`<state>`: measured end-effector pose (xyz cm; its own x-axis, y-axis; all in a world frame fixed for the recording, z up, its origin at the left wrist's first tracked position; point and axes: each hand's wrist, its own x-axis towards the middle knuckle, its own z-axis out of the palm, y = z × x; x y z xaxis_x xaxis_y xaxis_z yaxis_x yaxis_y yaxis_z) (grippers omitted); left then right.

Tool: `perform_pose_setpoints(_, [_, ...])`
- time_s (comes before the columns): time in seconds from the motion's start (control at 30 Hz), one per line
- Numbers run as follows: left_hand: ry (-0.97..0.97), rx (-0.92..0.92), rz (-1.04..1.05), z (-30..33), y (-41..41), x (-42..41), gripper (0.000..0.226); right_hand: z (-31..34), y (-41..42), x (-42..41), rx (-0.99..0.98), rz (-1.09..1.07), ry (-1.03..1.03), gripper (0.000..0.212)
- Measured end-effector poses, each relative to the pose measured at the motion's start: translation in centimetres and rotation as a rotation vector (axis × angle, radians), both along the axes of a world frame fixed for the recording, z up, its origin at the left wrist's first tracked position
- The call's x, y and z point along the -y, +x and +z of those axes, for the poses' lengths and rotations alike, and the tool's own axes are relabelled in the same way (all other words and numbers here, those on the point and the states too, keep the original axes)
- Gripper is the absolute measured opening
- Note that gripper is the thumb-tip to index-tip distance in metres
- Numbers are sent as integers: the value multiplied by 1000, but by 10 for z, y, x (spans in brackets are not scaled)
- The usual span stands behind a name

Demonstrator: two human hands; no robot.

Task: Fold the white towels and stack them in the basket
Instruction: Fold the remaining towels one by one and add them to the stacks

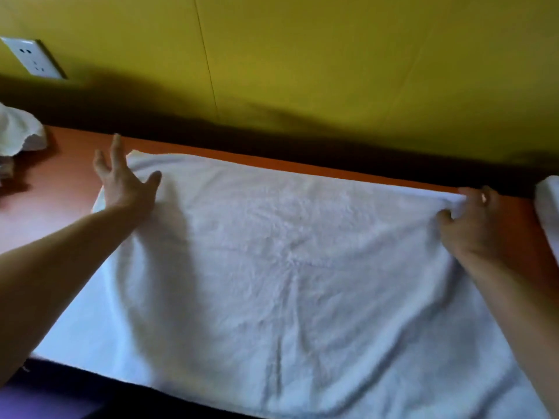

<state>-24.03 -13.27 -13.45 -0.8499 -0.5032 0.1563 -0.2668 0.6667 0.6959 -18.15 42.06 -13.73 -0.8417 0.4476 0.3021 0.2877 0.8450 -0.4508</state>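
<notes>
A large white towel [287, 267] lies spread flat over the orange-brown table [54, 182], its near edge hanging off the front. My left hand [124, 179] rests at the towel's far left corner, fingers spread apart, palm down, gripping nothing. My right hand [472, 219] pinches the towel's far right corner between thumb and fingers. No basket is in view.
A crumpled white towel [21, 131] lies at the far left of the table. Another white cloth [549, 204] shows at the right edge. Behind the table stands a yellow wall with a white power socket [33, 57].
</notes>
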Motion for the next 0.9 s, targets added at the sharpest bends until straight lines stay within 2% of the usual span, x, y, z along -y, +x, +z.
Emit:
perform_pose_setpoints(0.1, [-230, 99, -136, -7, 7, -12, 70, -16, 8, -3, -69, 98, 189, 49])
perform_pose_setpoints(0.2, [-404, 164, -304, -9, 44, -48, 56, -21, 23, -6, -114, 130, 186, 43])
perform_pose_setpoints(0.27, [-439, 157, -460, -11, 77, -80, 61, -24, 29, -13, -14, 156, 154, 47])
perform_pose_setpoints(0.33, [-499, 225, -571, -20, 103, -106, 70, -28, 32, -26, 162, 199, 168, 60])
perform_pose_setpoints(0.4, [-559, 291, -606, -29, 116, -123, 74, -29, 31, -39, 275, 245, 178, 63])
perform_pose_setpoints(0.5, [-602, 285, -602, -35, 116, -132, 75, -21, 31, -50, 370, 284, 128, 49])
perform_pose_setpoints(0.6, [-638, 305, -576, -34, 114, -135, 74, -7, 34, -56, 288, 276, -61, 42])
perform_pose_setpoints(0.67, [-640, 261, -576, -25, 122, -151, 71, 2, 37, -62, 136, 217, -72, 38])
perform_pose_setpoints(0.73, [-627, 127, -651, -18, 142, -184, 65, 6, 40, -70, 62, 134, 27, 37])
perform_pose_setpoints(0.83, [-550, -91, -872, -13, 189, -254, 53, 8, 39, -78, 221, -42, 57, 47])
perform_pose_setpoints(0.9, [-508, -168, -1037, -14, 224, -304, 49, 6, 38, -78, 349, -56, -6, 52])
